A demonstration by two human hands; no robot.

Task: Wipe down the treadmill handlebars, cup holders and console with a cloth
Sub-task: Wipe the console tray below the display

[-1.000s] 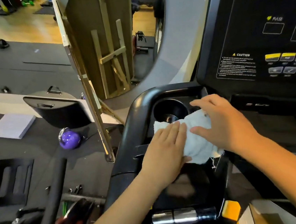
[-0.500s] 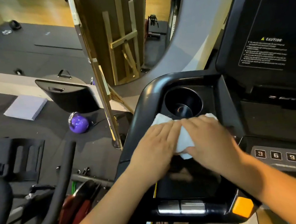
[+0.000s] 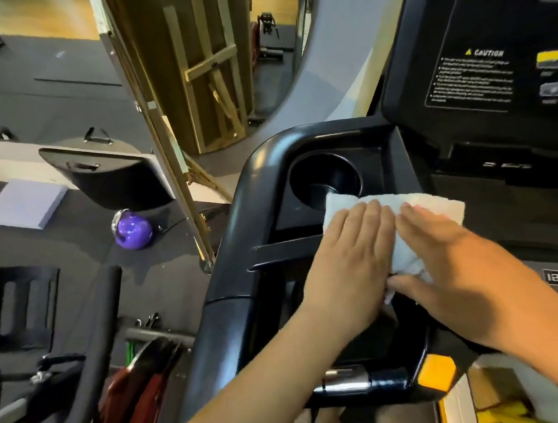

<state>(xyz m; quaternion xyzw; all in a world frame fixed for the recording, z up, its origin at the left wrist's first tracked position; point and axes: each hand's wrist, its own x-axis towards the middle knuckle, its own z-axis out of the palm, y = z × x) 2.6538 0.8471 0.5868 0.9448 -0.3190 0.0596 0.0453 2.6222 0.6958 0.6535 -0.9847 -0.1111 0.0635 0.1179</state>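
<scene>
Since half a second ago the cloth (image 3: 437,206) has spread wider at the cup holder (image 3: 322,175) near rim, left hand (image 3: 352,262) and right hand (image 3: 455,261) pressing it with flat, straight fingers.

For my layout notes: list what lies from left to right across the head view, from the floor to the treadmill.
white block → purple kettlebell → handlebar → cup holder → console
</scene>
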